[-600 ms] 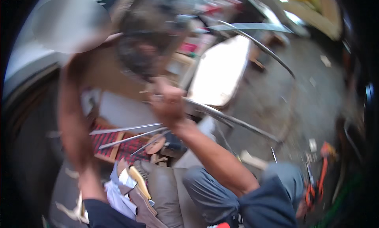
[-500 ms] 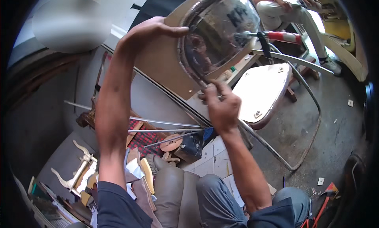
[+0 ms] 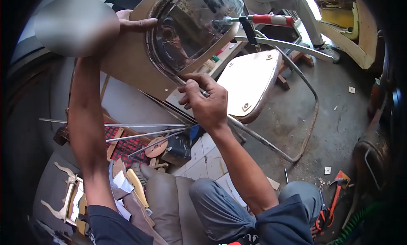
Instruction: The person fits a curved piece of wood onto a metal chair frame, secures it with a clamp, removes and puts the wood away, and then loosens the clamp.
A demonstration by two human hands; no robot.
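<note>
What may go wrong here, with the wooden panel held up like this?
The left hand alone grips the top edge of the wooden panel, so it may tilt or slip. The right hand pinches something small at the shiny metal trim; a slip there may cut the fingers on the edge.

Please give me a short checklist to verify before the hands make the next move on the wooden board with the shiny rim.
1. Left hand grips the top edge of the wooden board: ok.
2. Right hand pinches something small at the metal rim: ok; what it is, cannot tell.
3. Red-handled clamp sits on the board's upper right: ok; tightness cannot tell.
4. Thin metal rods lie below the board, apart from both hands: ok.
5. Chair frame stands close behind: cannot tell if touching.
</note>
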